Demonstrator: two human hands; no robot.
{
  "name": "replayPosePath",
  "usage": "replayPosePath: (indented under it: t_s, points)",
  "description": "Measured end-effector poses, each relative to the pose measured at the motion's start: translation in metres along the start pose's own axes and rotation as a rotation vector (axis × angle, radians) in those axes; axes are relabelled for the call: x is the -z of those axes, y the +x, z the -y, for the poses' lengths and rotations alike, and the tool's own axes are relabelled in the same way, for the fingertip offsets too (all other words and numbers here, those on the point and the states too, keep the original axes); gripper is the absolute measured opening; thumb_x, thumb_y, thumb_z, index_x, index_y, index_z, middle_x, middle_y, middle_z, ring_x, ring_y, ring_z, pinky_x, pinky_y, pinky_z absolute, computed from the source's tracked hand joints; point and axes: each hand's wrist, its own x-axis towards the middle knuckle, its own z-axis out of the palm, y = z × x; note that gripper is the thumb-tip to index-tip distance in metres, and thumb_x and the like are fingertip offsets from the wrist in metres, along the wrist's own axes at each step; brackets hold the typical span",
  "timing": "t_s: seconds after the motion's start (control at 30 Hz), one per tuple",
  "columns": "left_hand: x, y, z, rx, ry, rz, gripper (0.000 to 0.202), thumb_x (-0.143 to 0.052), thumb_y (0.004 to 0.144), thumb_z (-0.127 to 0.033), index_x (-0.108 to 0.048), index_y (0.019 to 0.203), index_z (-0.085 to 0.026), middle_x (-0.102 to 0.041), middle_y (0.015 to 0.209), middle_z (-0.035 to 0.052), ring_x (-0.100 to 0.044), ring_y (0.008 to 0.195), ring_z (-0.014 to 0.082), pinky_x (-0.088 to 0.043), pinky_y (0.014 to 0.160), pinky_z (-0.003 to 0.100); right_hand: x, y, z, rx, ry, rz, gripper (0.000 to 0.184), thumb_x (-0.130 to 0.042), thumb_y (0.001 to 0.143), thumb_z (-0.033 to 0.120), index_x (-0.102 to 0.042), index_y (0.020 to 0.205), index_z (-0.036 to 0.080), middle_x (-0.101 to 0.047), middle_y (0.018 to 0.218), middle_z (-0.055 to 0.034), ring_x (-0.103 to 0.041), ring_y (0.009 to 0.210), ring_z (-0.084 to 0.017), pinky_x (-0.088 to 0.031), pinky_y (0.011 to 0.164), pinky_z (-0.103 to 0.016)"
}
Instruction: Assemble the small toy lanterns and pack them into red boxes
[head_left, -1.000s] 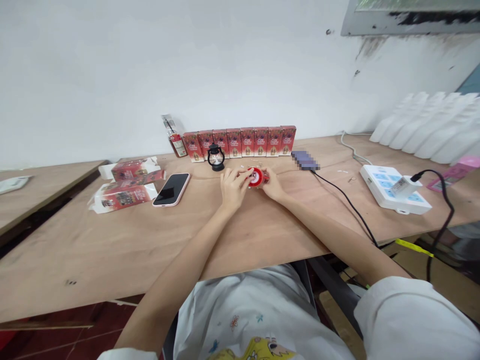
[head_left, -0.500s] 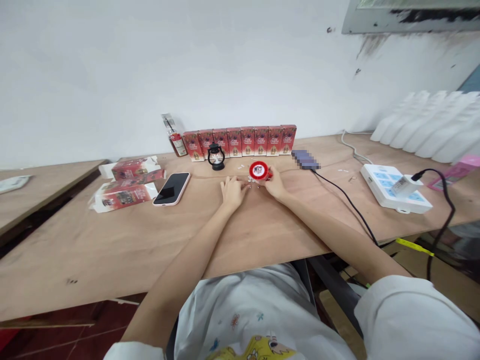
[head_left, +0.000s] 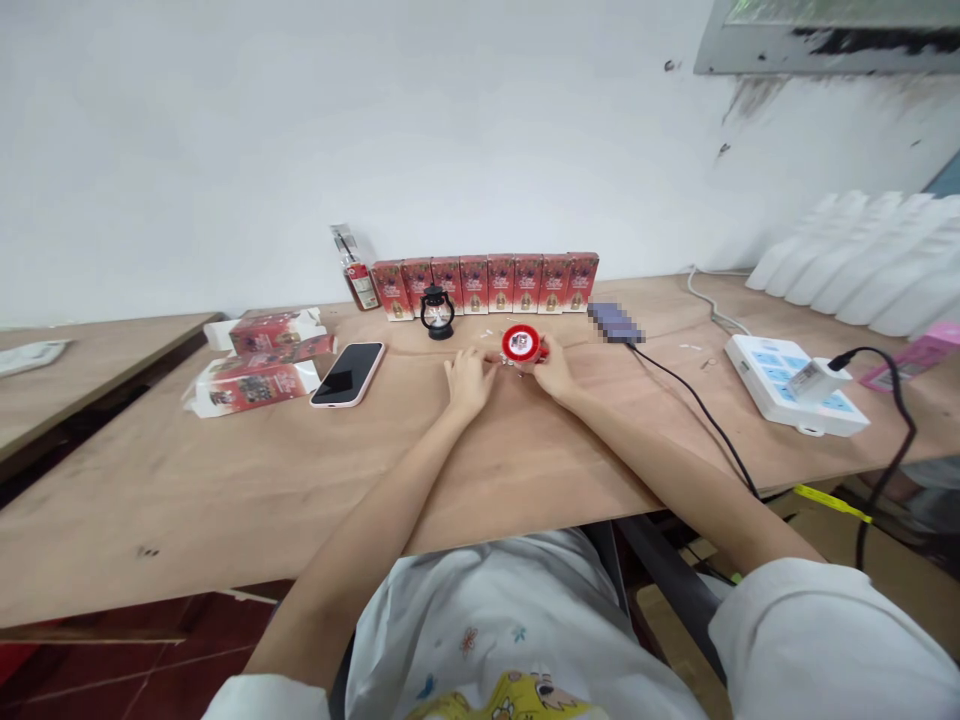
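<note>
My right hand point(head_left: 553, 370) is closed around the edge of a small red round item point(head_left: 520, 343) with a white disc and a tiny picture on its face. The item is tilted toward me just over the table. Beside it on the left, my left hand point(head_left: 470, 382) rests low on the tabletop, fingers bent and thumb and fingertip close together. What those fingertips hold, if anything, is too small to make out. Several tiny pale pieces point(head_left: 508, 362) lie between the hands, below the red item. A little black lantern point(head_left: 436, 313) stands upright behind my left hand.
Red printed boxes point(head_left: 474, 288) line the wall, next to a leaning bottle point(head_left: 361, 285). Opened boxes point(head_left: 259, 380) and a phone point(head_left: 349, 375) lie left. On the right are a cabled, blurred device point(head_left: 616, 323), a power strip point(head_left: 795, 384) and white bottles point(head_left: 862, 260).
The view has shifted slightly. The red item has turned a little in my right hand, and my left hand's fingertips have moved slightly beside it.
</note>
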Motion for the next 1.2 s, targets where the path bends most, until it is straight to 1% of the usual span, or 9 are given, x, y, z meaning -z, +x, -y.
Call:
replayPosePath:
  t_s: [0.07,0.13,0.2,0.37,0.53,0.7,0.87,1.03,1.2]
  points:
    - [0.009,0.000,-0.002,-0.001,-0.070,-0.164,0.019,-0.049,0.091,-0.032,-0.065,0.092,-0.021,-0.067,0.100,0.0048,-0.056,0.094,0.0203,-0.035,0.084,0.035,-0.001,-0.001,0.001,0.002,0.007,0.011,0.043,-0.076,0.053,0.021,-0.054,0.090,0.022,-0.065,0.091,-0.0009,-0.062,0.083,-0.019,-0.054,0.076,-0.039]
    - [0.018,-0.001,-0.005,-0.039,-0.123,-0.299,0.023,-0.045,0.094,-0.034,-0.065,0.092,-0.021,-0.068,0.098,0.0039,-0.056,0.091,0.0187,-0.035,0.084,0.033,-0.001,-0.001,0.001,0.022,0.000,0.020,0.044,-0.076,0.053,0.020,-0.054,0.091,0.022,-0.066,0.093,-0.0011,-0.062,0.085,-0.020,-0.054,0.076,-0.038]
    - [0.023,-0.003,-0.008,-0.113,-0.138,-0.363,0.025,-0.044,0.094,-0.034,-0.066,0.092,-0.022,-0.069,0.095,0.0031,-0.055,0.091,0.0188,-0.034,0.085,0.034,-0.002,-0.002,0.002,0.054,-0.015,0.037,0.045,-0.076,0.053,0.020,-0.055,0.092,0.022,-0.066,0.096,-0.0017,-0.062,0.089,-0.020,-0.053,0.078,-0.038]
    - [0.022,-0.008,-0.014,-0.315,-0.080,-0.356,0.022,-0.049,0.092,-0.035,-0.069,0.092,-0.025,-0.071,0.090,0.0017,-0.053,0.087,0.0194,-0.031,0.082,0.035,-0.001,-0.002,0.002,0.122,-0.038,0.088,0.042,-0.072,0.057,0.016,-0.055,0.095,0.022,-0.067,0.099,-0.0023,-0.063,0.093,-0.021,-0.051,0.084,-0.038]
    - [0.017,-0.009,-0.012,-0.434,-0.042,-0.448,0.021,-0.053,0.090,-0.035,-0.071,0.087,-0.024,-0.072,0.085,0.0018,-0.052,0.081,0.0186,-0.028,0.074,0.034,0.000,-0.003,0.003,0.155,-0.055,0.121,0.039,-0.070,0.060,0.018,-0.055,0.095,0.022,-0.067,0.099,-0.0022,-0.063,0.093,-0.021,-0.050,0.084,-0.037]
    - [0.015,-0.007,-0.008,-0.460,0.003,-0.456,0.019,-0.054,0.089,-0.034,-0.071,0.088,-0.026,-0.069,0.082,0.0028,-0.051,0.081,0.0193,-0.027,0.072,0.034,0.000,-0.004,0.003,0.173,-0.064,0.127,0.038,-0.069,0.060,0.018,-0.054,0.095,0.023,-0.067,0.098,-0.0018,-0.063,0.092,-0.021,-0.050,0.083,-0.037]
    - [0.015,-0.007,-0.006,-0.478,0.055,-0.478,0.018,-0.055,0.089,-0.031,-0.072,0.087,-0.026,-0.069,0.086,0.0036,-0.051,0.080,0.0194,-0.027,0.071,0.034,0.000,-0.003,0.002,0.168,-0.050,0.132,0.038,-0.069,0.060,0.018,-0.054,0.095,0.022,-0.067,0.097,-0.0018,-0.063,0.090,-0.020,-0.049,0.083,-0.036]
    - [0.013,-0.009,-0.007,-0.537,0.129,-0.442,0.021,-0.052,0.090,-0.025,-0.070,0.099,-0.026,-0.069,0.091,0.0059,-0.052,0.081,0.0201,-0.027,0.071,0.035,-0.001,-0.003,0.000,0.158,-0.056,0.107,0.039,-0.069,0.059,0.017,-0.055,0.095,0.022,-0.067,0.097,-0.0007,-0.063,0.088,-0.019,-0.050,0.082,-0.037]
    - [0.012,-0.013,-0.011,-0.585,0.238,-0.403,0.028,-0.048,0.087,-0.018,-0.067,0.106,-0.023,-0.068,0.104,0.0092,-0.054,0.092,0.0243,-0.029,0.073,0.038,-0.001,-0.002,-0.002,0.130,-0.027,0.076,0.040,-0.070,0.059,0.017,-0.057,0.096,0.022,-0.068,0.096,-0.0011,-0.064,0.087,-0.019,-0.051,0.083,-0.037]
